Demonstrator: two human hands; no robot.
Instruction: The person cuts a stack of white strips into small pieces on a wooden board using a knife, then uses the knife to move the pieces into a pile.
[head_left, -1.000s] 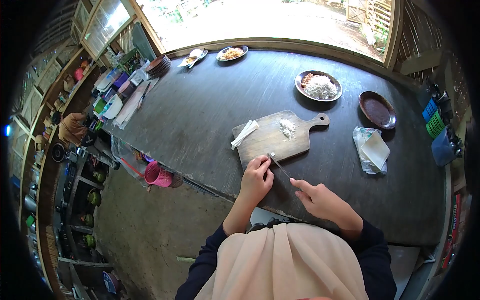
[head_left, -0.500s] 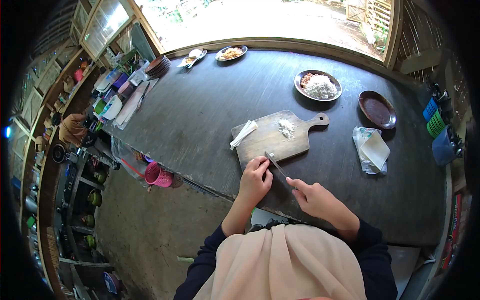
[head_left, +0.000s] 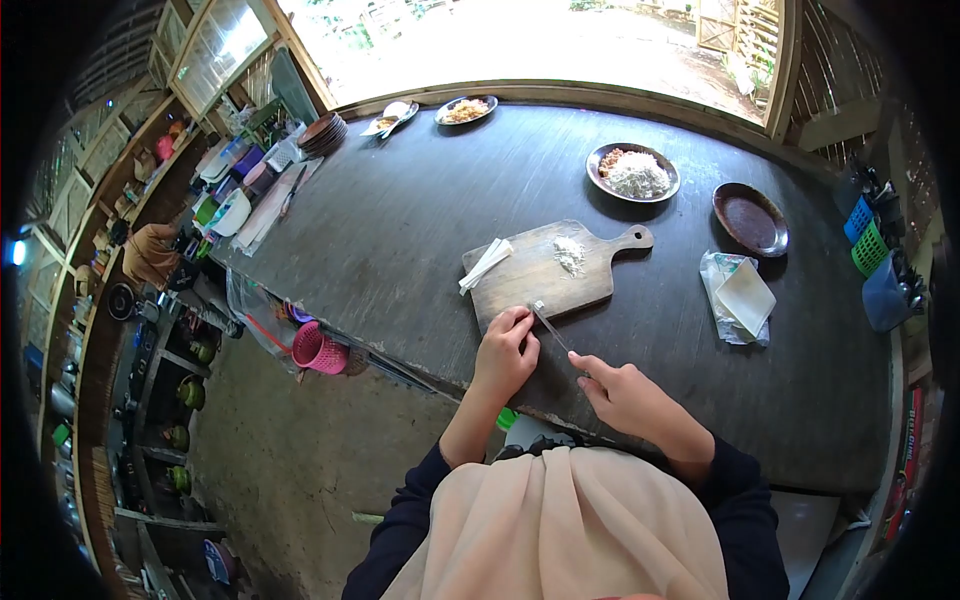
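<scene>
A wooden cutting board with a handle lies on the dark table in front of me. My left hand is closed at its near edge, fingertips pressed together; what they hold is mostly hidden. My right hand grips a knife, its blade tip beside the left fingertips. By the blade sits a small white cut piece. On the board's left side lie several white strips, and a small heap of chopped white bits is near the handle.
Beyond the board stands a plate of white and reddish-brown food, with a brown oval plate to its right. White square sheets lie on plastic. Two food plates, stacked brown plates and containers line the far left. A person is at left.
The view has shifted slightly. Both hands stay at the board's near edge, the knife still beside the left fingertips; its angle has changed only a little.
</scene>
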